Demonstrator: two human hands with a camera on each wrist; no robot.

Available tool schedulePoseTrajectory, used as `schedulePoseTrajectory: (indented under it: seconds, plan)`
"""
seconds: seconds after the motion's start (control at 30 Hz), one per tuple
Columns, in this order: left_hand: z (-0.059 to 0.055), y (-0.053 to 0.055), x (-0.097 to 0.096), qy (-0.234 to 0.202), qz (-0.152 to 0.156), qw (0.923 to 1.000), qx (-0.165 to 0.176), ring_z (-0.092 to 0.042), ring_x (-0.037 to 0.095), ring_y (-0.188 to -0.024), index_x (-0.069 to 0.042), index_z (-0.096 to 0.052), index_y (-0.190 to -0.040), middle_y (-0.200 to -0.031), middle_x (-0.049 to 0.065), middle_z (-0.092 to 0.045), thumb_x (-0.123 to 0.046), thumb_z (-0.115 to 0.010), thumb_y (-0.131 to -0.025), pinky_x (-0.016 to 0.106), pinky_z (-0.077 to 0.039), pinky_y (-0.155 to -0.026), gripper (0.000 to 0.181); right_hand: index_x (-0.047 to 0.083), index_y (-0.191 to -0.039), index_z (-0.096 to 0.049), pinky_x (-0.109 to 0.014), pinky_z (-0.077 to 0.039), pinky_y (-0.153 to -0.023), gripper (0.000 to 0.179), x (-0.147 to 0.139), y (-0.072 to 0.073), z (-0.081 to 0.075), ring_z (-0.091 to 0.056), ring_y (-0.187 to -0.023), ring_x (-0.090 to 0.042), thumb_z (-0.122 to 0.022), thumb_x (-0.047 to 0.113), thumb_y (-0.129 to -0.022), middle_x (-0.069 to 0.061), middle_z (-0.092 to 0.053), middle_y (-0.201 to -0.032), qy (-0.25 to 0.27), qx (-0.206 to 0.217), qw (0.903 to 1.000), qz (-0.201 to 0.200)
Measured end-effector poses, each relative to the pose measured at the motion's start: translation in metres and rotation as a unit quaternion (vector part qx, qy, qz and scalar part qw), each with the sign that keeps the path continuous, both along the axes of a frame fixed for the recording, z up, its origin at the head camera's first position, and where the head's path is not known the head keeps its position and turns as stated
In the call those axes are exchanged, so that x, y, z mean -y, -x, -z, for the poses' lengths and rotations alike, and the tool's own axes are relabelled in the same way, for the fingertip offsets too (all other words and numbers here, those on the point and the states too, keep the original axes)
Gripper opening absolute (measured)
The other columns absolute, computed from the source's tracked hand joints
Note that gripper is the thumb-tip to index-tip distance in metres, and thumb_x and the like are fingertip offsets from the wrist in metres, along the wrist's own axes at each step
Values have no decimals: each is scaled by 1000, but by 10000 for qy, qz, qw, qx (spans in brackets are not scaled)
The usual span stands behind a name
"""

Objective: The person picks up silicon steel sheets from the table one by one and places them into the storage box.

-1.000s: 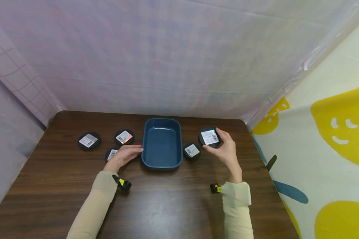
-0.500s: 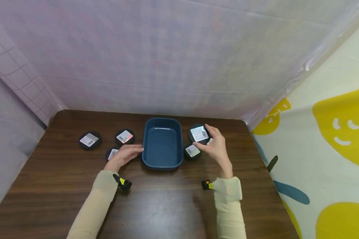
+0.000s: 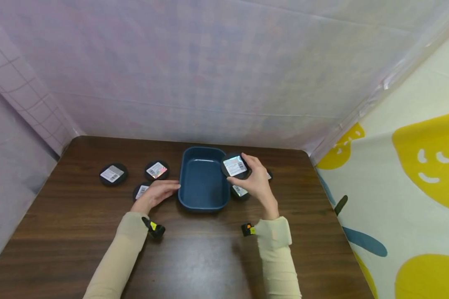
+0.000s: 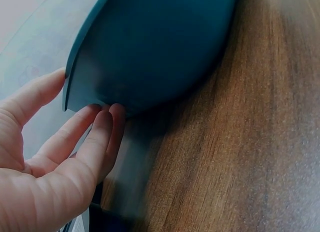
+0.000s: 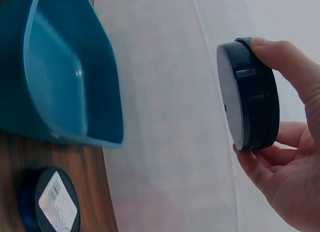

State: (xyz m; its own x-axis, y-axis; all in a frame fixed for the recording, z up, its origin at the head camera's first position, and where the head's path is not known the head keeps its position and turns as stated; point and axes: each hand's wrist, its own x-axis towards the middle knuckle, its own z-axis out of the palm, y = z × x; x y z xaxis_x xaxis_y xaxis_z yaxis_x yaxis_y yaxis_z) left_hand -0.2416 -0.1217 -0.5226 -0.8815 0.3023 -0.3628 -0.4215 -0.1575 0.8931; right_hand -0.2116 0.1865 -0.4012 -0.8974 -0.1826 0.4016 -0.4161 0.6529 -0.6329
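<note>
A blue rectangular bin stands on the table, with nothing visible inside it. My left hand touches the bin's left side; in the left wrist view the fingertips rest against its outer wall and the thumb meets the rim. Between thumb and fingers, my right hand pinches a flat round black case with a white barcode label, raised by the bin's right rim. The right wrist view shows that case edge-on, its pale face turned toward the bin.
Left of the bin lie three similar labelled black cases: one far left, one near the back, one partly behind my left hand. Two more, right of the bin, are partly covered: a nearer case and a farther one.
My right hand has moved left with the round black case, from the table's right side to the bin's right rim. My left hand has stayed at the bin.
</note>
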Motion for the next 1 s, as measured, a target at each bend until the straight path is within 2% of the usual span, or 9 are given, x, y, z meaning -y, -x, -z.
schedulePoseTrajectory:
  seconds: [0.07, 0.3, 0.6, 0.83, 1.0]
  plan:
    - [0, 0, 0, -3, 19, 10000, -33, -57, 2, -93, 17, -33, -135, -142, 31, -32, -1, -59, -90, 28, -40, -100, 55, -7, -131, -49, -42, -48, -90, 83, 4, 1, 0, -52, -113, -32, -87, 21, -63, -22, -52, -126, 19, 16, 10000, -58]
    - [0, -1, -1, 16, -59, 10000, -14, -58, 2, -92, 17, -36, -133, -136, 26, -44, 0, -60, -89, 24, -45, -93, 54, -6, -130, -50, -42, -47, -91, 82, 17, 3, 2, -53, -112, -32, -88, 21, -62, -22, -54, -125, 45, -97, 9997, -213]
    - [-1, -2, -1, 91, -45, 9999, 12, -57, 4, -96, 16, -36, -135, -141, 29, -36, -2, -59, -90, 31, -38, -102, 53, -6, -129, -51, -41, -46, -93, 83, 26, 4, 10, -53, -112, -32, -89, 20, -60, -22, -54, -124, 176, -137, 9992, -345]
    - [0, -1, 0, 82, -79, 9999, 11, -57, 3, -94, 16, -37, -134, -133, 20, -49, -2, -59, -89, 27, -42, -98, 53, -7, -128, -52, -41, -46, -93, 82, 31, 5, 13, -54, -111, -32, -89, 21, -60, -22, -55, -122, 157, -200, 9988, -411]
    - [-1, -1, -1, 49, -90, 9999, 24, -58, 2, -93, 16, -37, -134, -133, 20, -48, -1, -59, -89, 27, -42, -98, 54, -8, -127, -52, -41, -47, -93, 81, 33, 4, 19, -54, -110, -32, -89, 19, -60, -22, -55, -122, 218, -154, 9984, -495]
